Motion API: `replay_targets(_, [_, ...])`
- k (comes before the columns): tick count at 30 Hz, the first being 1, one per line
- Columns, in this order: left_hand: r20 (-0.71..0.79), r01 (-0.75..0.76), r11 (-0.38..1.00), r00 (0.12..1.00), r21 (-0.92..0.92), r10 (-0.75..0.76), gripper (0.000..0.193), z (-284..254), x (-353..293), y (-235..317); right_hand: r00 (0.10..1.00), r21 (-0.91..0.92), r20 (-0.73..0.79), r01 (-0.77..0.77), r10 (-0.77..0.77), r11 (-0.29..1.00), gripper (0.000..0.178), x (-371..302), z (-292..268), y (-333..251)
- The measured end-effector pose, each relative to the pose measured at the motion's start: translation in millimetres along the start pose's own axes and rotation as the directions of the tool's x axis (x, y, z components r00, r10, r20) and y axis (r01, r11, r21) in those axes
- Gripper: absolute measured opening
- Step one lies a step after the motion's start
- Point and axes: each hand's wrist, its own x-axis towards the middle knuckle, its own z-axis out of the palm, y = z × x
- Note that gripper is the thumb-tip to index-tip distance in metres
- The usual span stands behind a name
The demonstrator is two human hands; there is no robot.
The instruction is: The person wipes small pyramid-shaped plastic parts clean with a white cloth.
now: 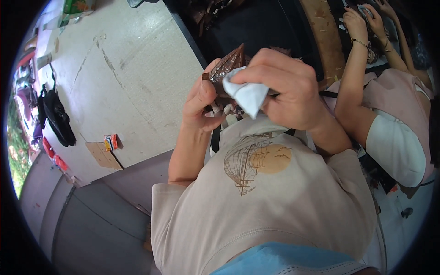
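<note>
Up in front of my chest, my left hand (199,101) grips a glossy dark-brown object (228,63) with a pointed, ribbed top, perhaps a figurine. Paler, rounded bits show at its lower end between my fingers. My right hand (291,85) pinches a folded white cloth (251,95) and presses it against the brown object's near side. The cloth and fingers hide much of the object, so I cannot tell its whole shape.
Beyond my hands is a black tray (270,25) with more brown pieces (206,13) at its far left. A white table (133,59) bears cardboard (101,153) and a black bag (58,114). Close on my right, a co-worker's hands (357,25) handle something.
</note>
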Motion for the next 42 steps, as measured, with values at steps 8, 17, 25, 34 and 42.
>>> replay_targets(8, [0.206,0.038,0.959,0.978,-0.279,0.021,0.067,-5.9,4.0,-15.9,0.991,-0.118,-0.131,-0.014,-0.002,0.993,0.031,7.6,0.1,17.6])
replay_targets(17, [0.211,0.144,0.841,0.977,-0.521,-0.037,0.064,-17.8,-2.6,-16.6,0.999,-0.014,0.011,0.035,-0.034,0.999,0.029,-0.9,1.5,4.1])
replay_targets(25, [0.225,0.09,0.839,0.973,-0.537,0.039,0.062,-16.0,-3.6,-11.5,0.998,0.021,0.041,-0.058,0.057,0.998,0.031,-9.7,-1.1,-4.3])
replay_targets(34, [0.114,0.002,0.875,0.992,-0.484,0.06,0.059,-3.5,3.5,-11.4,0.992,0.045,0.055,0.114,-0.117,0.992,0.03,3.1,5.3,-8.7])
replay_targets(42, [0.049,-0.048,0.917,0.996,-0.395,0.073,0.056,-9.7,-1.8,-12.3,0.992,0.07,0.054,0.114,-0.118,0.991,0.029,2.7,3.4,-10.6])
